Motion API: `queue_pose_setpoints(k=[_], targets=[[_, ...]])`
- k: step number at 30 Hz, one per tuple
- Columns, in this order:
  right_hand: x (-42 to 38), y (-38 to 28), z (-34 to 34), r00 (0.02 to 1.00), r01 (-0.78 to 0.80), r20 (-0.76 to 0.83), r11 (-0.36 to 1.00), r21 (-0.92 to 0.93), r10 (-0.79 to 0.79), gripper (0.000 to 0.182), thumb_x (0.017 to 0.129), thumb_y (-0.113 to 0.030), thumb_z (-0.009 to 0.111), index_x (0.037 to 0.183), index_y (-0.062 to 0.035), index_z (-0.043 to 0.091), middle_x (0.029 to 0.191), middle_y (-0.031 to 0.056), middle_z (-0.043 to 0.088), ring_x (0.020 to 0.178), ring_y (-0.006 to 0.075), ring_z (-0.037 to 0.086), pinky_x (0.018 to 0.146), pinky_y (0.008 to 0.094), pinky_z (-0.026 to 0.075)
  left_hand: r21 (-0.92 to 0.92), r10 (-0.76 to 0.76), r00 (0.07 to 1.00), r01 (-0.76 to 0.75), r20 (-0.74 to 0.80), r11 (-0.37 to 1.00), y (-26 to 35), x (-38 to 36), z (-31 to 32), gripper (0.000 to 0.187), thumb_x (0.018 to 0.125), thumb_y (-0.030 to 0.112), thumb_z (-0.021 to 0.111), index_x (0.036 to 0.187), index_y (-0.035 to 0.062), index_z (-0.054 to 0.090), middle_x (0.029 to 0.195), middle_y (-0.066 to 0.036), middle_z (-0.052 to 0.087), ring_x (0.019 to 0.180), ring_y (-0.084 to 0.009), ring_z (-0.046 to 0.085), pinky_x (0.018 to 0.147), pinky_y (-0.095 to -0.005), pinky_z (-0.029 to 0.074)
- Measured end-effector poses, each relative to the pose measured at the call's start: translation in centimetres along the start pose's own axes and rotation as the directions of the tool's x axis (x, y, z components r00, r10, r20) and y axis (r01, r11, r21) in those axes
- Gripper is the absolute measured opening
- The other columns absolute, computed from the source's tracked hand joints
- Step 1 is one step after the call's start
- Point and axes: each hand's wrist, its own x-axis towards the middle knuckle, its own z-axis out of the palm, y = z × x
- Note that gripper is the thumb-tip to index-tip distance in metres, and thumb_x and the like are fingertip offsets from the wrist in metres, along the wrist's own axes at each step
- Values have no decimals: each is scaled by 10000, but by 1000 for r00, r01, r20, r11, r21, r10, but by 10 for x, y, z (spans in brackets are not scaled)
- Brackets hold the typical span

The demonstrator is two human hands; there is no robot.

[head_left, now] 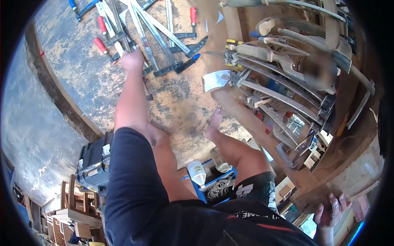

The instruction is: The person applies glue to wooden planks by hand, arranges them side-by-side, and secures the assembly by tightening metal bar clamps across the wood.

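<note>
My left hand (132, 61) reaches down to the floor, its fingers closed around the bar of a bar clamp (119, 47). Several other metal bar clamps (158, 35) lie in a loose pile beside it, some with red handles (193, 15). A clamp with a blue end (188, 63) lies right of the hand. At the lower right, my right hand (331, 210) rests against the edge of a wooden worktop (349, 180), fingers spread. The palm is hidden from view.
To the right, a wooden rack (234, 102) is crowded with clamps, handsaws and a sander-like tool with a ribbed hose (305, 39). A blue crate (209, 168) with a white bottle (197, 173) stands by my bare feet. A black toolbox (95, 164) sits at left.
</note>
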Motion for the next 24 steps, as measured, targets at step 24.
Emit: queue_pose_setpoints(k=[24], targets=[[4, 5, 9, 996, 45, -88, 987, 156, -31, 601, 904, -179, 689, 1448, -56, 463, 1035, 102, 757, 1328, 300, 523, 1252, 491, 127, -513, 40, 986, 50, 162, 857, -67, -4, -102, 310, 820, 215, 700, 1002, -28, 641, 795, -171, 692, 733, -283, 695, 706, -410, 552]])
